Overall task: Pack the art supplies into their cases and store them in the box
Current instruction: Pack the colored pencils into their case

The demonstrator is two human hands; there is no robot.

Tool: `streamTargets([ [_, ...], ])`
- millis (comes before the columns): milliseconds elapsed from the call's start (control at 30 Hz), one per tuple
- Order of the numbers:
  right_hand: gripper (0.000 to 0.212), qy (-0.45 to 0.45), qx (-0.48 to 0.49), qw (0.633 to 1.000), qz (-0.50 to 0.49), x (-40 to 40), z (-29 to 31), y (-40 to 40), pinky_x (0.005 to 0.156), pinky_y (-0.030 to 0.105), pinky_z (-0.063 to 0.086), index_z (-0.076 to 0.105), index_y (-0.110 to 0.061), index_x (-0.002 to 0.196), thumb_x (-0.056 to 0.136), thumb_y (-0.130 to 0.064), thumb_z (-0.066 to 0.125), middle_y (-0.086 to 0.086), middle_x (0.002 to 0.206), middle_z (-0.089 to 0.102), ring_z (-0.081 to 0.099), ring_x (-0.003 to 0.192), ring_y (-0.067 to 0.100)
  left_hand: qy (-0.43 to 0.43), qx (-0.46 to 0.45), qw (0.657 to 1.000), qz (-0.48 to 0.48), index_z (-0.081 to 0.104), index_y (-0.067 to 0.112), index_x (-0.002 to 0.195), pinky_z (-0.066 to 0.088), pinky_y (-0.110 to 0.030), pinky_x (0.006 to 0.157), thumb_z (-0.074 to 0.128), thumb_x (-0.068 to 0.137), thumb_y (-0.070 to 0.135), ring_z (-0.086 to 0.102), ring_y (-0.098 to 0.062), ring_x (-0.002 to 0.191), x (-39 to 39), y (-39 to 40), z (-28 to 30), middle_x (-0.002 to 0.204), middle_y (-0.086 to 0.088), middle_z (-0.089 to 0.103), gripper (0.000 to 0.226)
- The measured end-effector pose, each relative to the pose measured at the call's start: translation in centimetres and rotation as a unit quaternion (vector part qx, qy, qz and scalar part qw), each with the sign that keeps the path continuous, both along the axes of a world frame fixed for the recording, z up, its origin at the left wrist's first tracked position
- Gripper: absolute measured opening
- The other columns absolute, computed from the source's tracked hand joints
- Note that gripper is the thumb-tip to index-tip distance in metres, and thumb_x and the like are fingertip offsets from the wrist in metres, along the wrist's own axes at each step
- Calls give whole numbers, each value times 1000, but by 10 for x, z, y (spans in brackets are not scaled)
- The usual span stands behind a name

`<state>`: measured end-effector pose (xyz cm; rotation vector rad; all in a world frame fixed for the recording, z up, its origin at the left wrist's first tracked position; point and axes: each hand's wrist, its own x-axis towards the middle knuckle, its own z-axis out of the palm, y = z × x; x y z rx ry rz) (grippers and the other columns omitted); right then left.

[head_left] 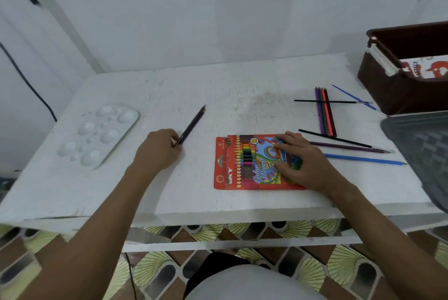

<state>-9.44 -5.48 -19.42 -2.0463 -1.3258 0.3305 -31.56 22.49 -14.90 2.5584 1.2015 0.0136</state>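
Observation:
A red colour pencil case (242, 166) lies flat near the table's front edge, with several pencils showing through its window. My right hand (300, 161) rests on its right half with fingers spread. My left hand (158, 148) pinches the near end of a dark pencil (192, 124) that lies on the table pointing away to the right. Several loose coloured pencils (326, 112) lie side by side at the back right. A purple pencil (349, 147), a blue pencil (363, 159) and thin black brushes (334, 139) lie to the right of the case.
A white paint palette (97, 135) sits at the left. A brown storage box (397, 91) with a printed pad inside stands at the back right. A grey lid (421, 149) lies at the right edge. A blue brush (356, 99) lies beside the box.

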Motion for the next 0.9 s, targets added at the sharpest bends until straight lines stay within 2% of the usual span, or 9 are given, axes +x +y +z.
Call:
streamTargets([
  [167,69,-8,-2,1000,-1,0,2,1,113,35,26,53,-20,133,76,-60,54,-10,144,40,23,138,6,5,-57,998,19,46,16,128,43,-27,60,62,86,39,57,-15,76,0,-34,0,94,-2,61,50],
  [233,70,-10,0,1000,2,-1,3,1,112,33,24,53,-20,133,76,-61,53,-13,142,39,23,137,4,1,-62,998,1,41,14,132,43,-27,60,56,91,37,56,-17,77,10,-34,6,97,-6,60,49],
  [300,67,-9,0,1000,3,-2,4,1,112,31,23,53,-19,133,77,-56,57,-10,143,40,22,136,4,25,-14,999,-39,40,15,133,49,-33,69,50,94,24,56,-22,83,21,-24,13,107,-11,59,41],
  [367,63,-9,0,1000,4,-2,4,1,112,31,23,53,-19,133,78,-50,58,-6,145,41,21,136,4,84,50,989,-114,35,23,141,51,-38,77,48,90,8,56,-27,95,31,-8,20,122,-12,49,56],
  [433,63,-8,-3,1000,4,-2,4,0,112,31,23,52,-19,134,78,-50,58,-6,146,41,21,137,4,144,129,957,-216,30,34,145,49,-36,82,48,84,-3,49,-28,111,37,9,20,142,-10,32,73],
  [533,60,-5,3,1000,2,-2,3,1,112,32,26,53,-19,133,80,-47,62,-6,145,42,23,137,4,185,183,911,-319,38,38,141,40,-33,91,52,89,1,40,-22,126,45,30,17,154,2,25,65],
  [700,54,-5,14,1000,-2,-2,2,1,113,36,29,54,-19,132,83,-38,68,-6,145,42,25,138,6,107,170,912,-358,64,25,116,45,-32,80,63,89,19,52,-18,108,40,42,16,121,8,59,27],
  [800,55,-2,13,1000,1,-2,1,0,113,37,29,54,-19,133,83,-37,68,-6,145,42,26,139,9,111,161,917,-347,60,20,95,36,-28,72,63,88,17,54,-17,90,33,42,16,93,9,60,9],
  [900,57,-9,9,1000,1,-1,1,0,113,34,26,53,-20,133,83,-43,66,-6,145,41,23,137,5,122,152,922,-334,57,21,95,30,-27,73,59,91,17,52,-14,79,25,40,15,84,11,56,7],
])
